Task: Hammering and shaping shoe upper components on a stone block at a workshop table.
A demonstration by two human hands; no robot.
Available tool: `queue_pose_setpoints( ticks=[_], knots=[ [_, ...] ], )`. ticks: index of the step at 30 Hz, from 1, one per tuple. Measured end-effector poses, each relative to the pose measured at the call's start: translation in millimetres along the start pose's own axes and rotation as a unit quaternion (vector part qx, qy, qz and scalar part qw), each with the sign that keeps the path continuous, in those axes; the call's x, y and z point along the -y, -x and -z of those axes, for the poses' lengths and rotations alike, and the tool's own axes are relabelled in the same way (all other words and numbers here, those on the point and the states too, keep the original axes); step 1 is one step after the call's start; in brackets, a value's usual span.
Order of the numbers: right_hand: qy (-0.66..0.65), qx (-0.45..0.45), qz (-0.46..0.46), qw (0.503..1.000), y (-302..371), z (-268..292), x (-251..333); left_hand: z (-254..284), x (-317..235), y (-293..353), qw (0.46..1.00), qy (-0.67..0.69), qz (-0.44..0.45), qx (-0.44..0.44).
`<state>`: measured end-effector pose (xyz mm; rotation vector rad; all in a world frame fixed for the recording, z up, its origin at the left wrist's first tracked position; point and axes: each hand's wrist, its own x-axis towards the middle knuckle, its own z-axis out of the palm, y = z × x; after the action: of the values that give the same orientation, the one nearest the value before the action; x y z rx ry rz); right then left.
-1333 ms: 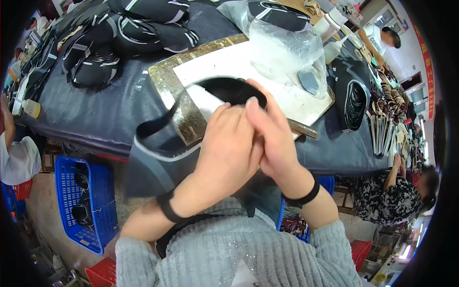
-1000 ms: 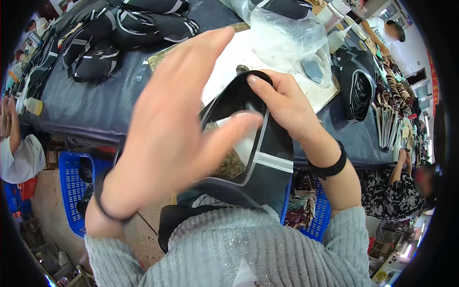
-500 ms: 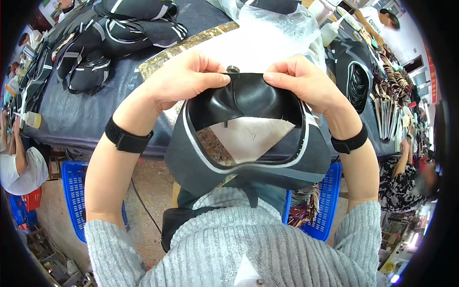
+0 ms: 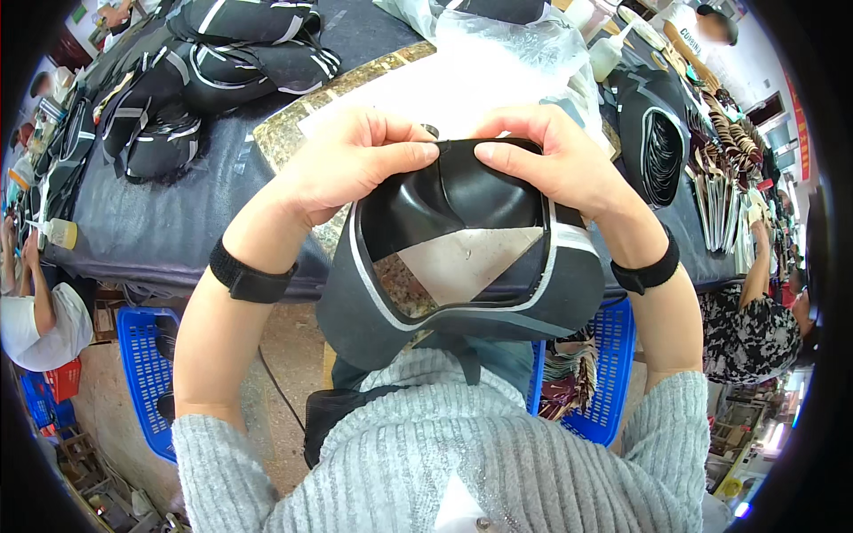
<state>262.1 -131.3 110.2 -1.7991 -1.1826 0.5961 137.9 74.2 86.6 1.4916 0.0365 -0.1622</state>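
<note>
In front of me hangs a black shoe upper [image 4: 366, 311] with a pale edge line around its opening and a glossy black lining at the far side. My left hand [image 4: 351, 169] pinches the far edge left of its middle seam, thumb on the lining. Just right of that seam my right hand [image 4: 555, 160] pinches the same edge, its fingers hidden behind the material. Through the opening show a white sheet and part of a speckled stone slab [image 4: 293, 111]. Each wrist wears a black strap.
Piled black uppers [image 4: 231, 71] lie on the dark-covered table [image 4: 115, 231] at far left. A stacked bundle of uppers [image 4: 635, 107], a squeeze bottle [image 4: 607, 55] and a clear plastic bag [image 4: 498, 44] stand at right. Blue baskets [image 4: 142, 382] flank me; other people work on both sides.
My right hand has shifted left along the edge, with more of its fingers curled behind. The shoe upper has turned slightly, and the lining bulges between my hands.
</note>
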Motion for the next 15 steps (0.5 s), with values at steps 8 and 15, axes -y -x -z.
queue_pose_setpoints(
  ticks=[8,15],
  knots=[
    [-0.007,-0.024,-0.064,0.998,11,9,-1,-9,3,-1,0.991,0.134,0.003,0.021],
    [-0.005,-0.036,-0.056,0.998,23,8,10,-18,3,1,0.998,0.068,-0.011,0.012]
  ],
)
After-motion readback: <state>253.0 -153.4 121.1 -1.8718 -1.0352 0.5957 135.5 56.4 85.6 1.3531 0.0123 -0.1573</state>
